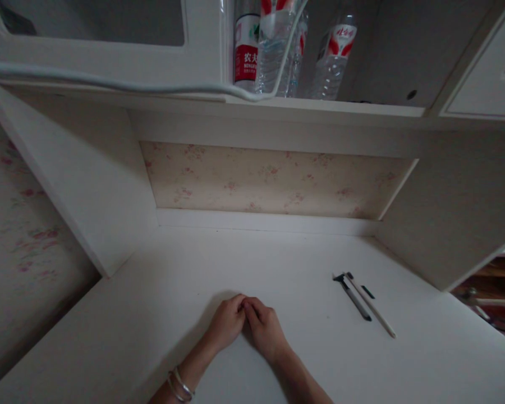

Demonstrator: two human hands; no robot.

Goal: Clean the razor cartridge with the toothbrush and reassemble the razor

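My left hand (228,321) and my right hand (264,325) rest together on the white desk (168,331), in the lower middle of the head view. Both have curled fingers, and their fingertips and thumbs meet. No object shows between them, though the undersides of the fingers are hidden. Two silvery bangles (180,386) circle the left wrist. Off to the right of my hands lie a slim grey-and-black tool (357,301), a thin whitish pen-like stick (374,311) and a short dark piece (367,292), close beside one another. Neither hand touches them.
Overhead runs a shelf (328,112) holding several plastic bottles (336,56). A white cable (151,88) hangs along its front edge. White side panels (79,168) flank the desk, and a low ledge (269,220) crosses its back. Cluttered brownish things (488,292) show at far right.
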